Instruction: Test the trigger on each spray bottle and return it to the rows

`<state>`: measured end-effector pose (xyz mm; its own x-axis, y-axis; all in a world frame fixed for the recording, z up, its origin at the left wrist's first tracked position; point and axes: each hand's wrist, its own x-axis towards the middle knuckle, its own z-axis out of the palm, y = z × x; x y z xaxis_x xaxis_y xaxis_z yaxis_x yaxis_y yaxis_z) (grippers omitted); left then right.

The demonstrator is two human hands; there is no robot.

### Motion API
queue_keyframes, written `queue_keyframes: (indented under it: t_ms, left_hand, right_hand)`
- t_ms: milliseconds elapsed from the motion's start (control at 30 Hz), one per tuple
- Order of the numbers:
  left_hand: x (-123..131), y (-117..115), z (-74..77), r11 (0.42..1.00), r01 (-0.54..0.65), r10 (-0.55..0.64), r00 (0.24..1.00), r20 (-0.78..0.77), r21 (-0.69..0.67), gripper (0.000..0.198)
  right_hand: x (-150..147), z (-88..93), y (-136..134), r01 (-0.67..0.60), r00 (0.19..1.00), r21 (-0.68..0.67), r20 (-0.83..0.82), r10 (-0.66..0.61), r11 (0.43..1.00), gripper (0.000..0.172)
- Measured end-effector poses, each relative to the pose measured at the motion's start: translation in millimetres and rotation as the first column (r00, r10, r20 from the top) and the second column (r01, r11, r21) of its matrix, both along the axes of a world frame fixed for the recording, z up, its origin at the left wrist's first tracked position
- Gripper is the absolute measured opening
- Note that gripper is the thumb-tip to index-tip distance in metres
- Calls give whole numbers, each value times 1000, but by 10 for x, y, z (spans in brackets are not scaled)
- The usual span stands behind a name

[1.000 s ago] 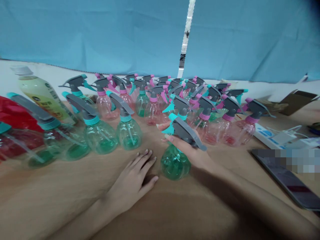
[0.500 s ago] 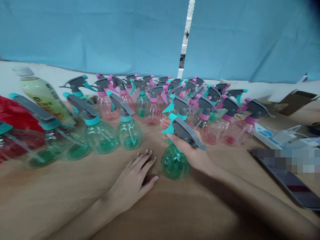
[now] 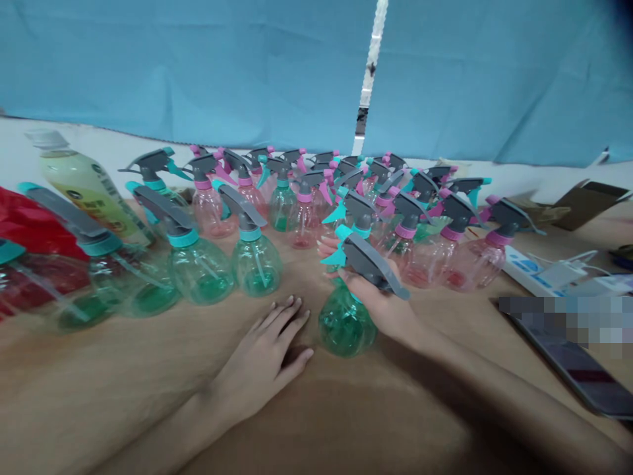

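A green spray bottle (image 3: 346, 326) with a grey and turquoise trigger head stands upright on the wooden table in front of me. My right hand (image 3: 378, 293) is wrapped around its neck, just below the trigger head; the fingertips show on the far side. Flat on the table, left of that bottle and apart from it, rests my left hand (image 3: 270, 356), fingers a little spread and holding nothing. The nearest other bottle to it is a green spray bottle (image 3: 257, 264) with a turquoise collar.
Several pink and green spray bottles (image 3: 304, 221) crowd the back. More green ones (image 3: 200, 274) line the left, near a tall labelled bottle (image 3: 91, 188) and a red bag (image 3: 37, 221). At right lie a dark phone (image 3: 568, 369), a power strip (image 3: 527, 267) and a cardboard box (image 3: 588, 201).
My right thumb has shifted slightly at the neck of the held spray bottle. The bottle and my left hand stay in place.
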<state>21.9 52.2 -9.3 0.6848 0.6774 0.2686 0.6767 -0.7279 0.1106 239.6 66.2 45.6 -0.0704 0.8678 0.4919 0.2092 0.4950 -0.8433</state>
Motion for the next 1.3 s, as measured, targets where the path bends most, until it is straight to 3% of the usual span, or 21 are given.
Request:
queue_keyframes:
  t_ms: [233,400,533,1100,1300]
  left_hand:
    - [-2,1,-11,1000,1,-1,1000,0,8,52]
    - [4,0,-5,1000,-5,5,1000,-10,-4,51]
    - [4,-4,-2,1000,-1,1,1000,-7,0,52]
    - [-5,-1,-16,1000,0,0,1000,-5,11,51]
    - [-3,6,-13,1000,10,-10,1000,-6,23,51]
  right_hand:
    - [-10,56,-35,-23,999,-29,-27,22,999,22]
    - [-12,59,-29,-34,999,-16,-35,33,999,20]
    - [-5,29,-7,-51,998,-11,-31,51,999,35]
    - [0,86,25,-294,949,11,-113,293,956,56]
    - [-9,141,-12,-267,960,-4,-84,266,964,49]
